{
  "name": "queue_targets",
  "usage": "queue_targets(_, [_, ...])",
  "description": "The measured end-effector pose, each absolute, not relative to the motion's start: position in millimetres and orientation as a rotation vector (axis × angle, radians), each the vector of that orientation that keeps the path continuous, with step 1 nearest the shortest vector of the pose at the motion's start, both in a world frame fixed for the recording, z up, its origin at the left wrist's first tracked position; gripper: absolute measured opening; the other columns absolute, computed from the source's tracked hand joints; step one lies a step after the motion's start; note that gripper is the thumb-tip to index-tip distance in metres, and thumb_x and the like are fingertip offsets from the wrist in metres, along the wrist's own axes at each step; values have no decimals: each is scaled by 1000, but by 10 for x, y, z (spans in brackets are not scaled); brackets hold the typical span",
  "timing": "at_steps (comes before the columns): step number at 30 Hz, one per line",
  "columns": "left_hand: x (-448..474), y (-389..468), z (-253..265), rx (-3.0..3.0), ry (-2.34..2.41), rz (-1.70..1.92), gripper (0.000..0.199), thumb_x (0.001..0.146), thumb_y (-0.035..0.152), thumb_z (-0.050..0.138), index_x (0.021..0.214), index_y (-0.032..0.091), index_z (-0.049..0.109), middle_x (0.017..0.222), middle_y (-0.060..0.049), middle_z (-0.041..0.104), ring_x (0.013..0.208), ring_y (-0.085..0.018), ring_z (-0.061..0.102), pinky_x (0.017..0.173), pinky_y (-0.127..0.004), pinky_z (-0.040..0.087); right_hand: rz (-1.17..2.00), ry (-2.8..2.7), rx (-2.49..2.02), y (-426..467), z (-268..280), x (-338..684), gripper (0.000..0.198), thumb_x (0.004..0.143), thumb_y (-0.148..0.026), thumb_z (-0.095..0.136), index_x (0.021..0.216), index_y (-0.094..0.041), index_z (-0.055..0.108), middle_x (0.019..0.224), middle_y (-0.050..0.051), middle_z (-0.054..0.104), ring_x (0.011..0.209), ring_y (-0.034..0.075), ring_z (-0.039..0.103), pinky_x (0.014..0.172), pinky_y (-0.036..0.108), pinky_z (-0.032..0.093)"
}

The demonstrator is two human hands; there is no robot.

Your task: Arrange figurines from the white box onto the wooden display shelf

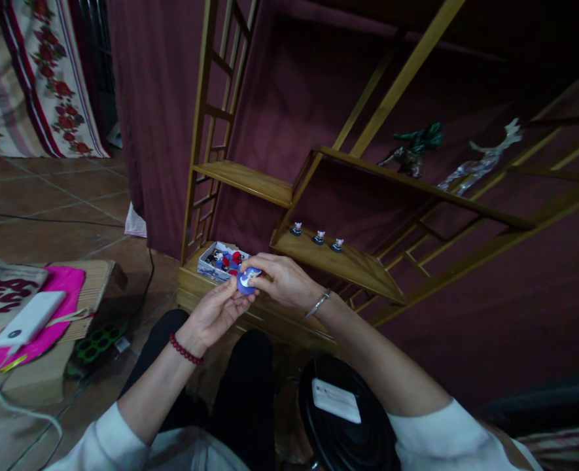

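Note:
Both hands grip a small purple and white figurine point(246, 281) in front of the shelf unit. My left hand point(218, 313) pinches it from the left and below, thumb against its side. My right hand point(283, 280) holds its upper right side between thumb and fingers, which cover part of it. Just behind my hands, a white patterned box point(203, 268) contains several small red, blue and black pieces, probably more figurines. On the middle shelf stand three little figurines with dark bases: a left one point(296, 229), a centre one point(319, 237) and a right one point(337, 245).
A wooden shelf unit point(250, 182) fills the middle and right. Its upper shelf bears a green figure point(419, 147) and a clear deer statue point(485, 160). A low table point(95, 288) at left carries a white power bank point(34, 317) with a cable. A black round stool point(358, 445) is beside my legs.

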State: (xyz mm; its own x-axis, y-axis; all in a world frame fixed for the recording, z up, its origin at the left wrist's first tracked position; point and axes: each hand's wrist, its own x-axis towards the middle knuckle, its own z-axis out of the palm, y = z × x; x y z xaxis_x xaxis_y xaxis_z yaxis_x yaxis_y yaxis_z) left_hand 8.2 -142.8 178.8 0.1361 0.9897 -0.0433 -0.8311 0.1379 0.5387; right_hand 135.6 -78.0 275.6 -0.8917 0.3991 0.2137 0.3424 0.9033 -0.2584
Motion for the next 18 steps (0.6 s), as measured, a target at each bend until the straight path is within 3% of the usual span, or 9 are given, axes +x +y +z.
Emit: queue_targets(18, [72, -1451, 1816, 467, 366, 1389, 13, 75, 21, 59, 82, 11, 60, 77, -6, 65, 71, -14, 61, 66, -22, 47, 322, -2806, -544, -872, 2897, 1364, 16, 81, -19, 48, 96, -19, 54, 91, 3, 59, 84, 13, 53, 77, 23, 39])
